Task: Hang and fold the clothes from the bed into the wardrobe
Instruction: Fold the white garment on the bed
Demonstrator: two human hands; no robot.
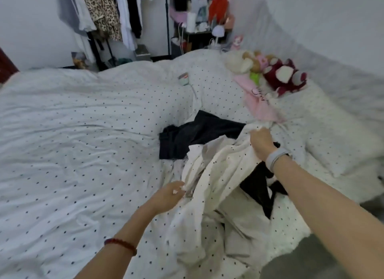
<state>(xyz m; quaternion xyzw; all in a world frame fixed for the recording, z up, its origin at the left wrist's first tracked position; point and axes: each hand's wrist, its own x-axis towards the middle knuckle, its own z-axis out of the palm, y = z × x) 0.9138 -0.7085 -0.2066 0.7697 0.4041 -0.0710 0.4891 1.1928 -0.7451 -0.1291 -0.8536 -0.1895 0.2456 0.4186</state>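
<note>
Right hand (262, 142) and left hand (167, 196) both grip white dotted garment (220, 174); black clothes (187, 137) at 12 o'clock still unsorted, task barely started.

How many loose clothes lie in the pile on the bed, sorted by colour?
White dotted garment, held by both hands: 1
Dark garment, lying behind it: 1
Black garment, under the right arm: 1
Total: 3 that I can tell apart; more may be hidden.

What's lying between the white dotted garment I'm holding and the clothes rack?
Both hands, left and right, grip the garment. A dark garment lies just beyond it, then open bed up to the rack.
</note>
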